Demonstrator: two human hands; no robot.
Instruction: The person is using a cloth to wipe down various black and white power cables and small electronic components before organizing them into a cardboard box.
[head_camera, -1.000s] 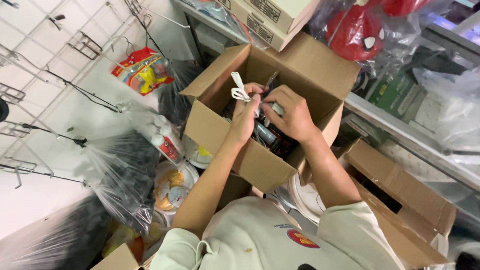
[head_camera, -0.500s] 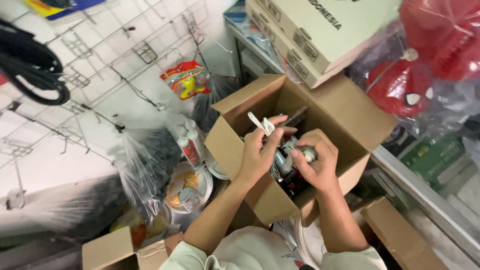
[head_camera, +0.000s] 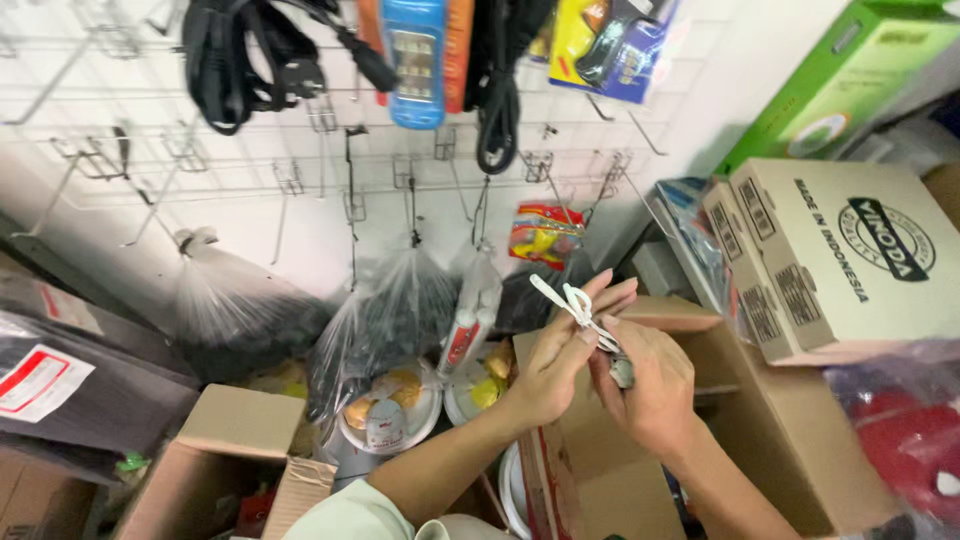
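As both hands meet at centre frame, left hand (head_camera: 555, 365) and right hand (head_camera: 650, 385) fingers pinch a thin white coiled cable (head_camera: 578, 308), seemingly light and floppy, best gripped at its bundle.

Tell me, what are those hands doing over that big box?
A person's left hand and right hand meet above an open cardboard box, pinching a small white cord tied in a loop, with a small dark part tucked in the right hand. Around them hang black cables on a wire rack, and plastic bags of goods sit below.
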